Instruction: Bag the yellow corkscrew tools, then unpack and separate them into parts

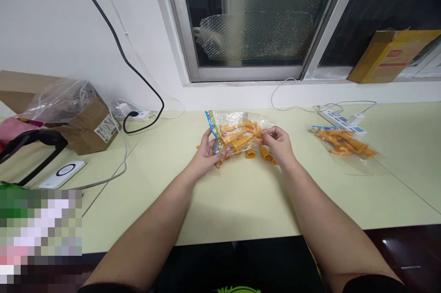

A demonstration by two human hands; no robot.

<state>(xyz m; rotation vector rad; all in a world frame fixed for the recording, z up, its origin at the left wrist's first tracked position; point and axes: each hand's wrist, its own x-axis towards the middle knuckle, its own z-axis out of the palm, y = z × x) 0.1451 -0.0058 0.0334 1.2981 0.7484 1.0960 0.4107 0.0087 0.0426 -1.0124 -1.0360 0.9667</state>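
A clear plastic bag (236, 134) with a blue and green printed strip along its left end is held up over the table, with several orange flared plastic pieces inside. My left hand (206, 153) grips the bag at its printed end, thumb in front. My right hand (278, 143) pinches the opposite end between thumb and fingers. On the table just beneath and behind the bag lie several loose orange pieces (266, 153), partly hidden by it. To the right rests a second clear bag (346, 141) of similar orange pieces.
At the left stand an open cardboard box (93, 127), a white charging pad (64, 175) and a grey cable. Power strips lie at the back left (139, 115) and back right (341, 121). A yellow carton (389, 56) leans at the window. The lower left corner is pixelated.
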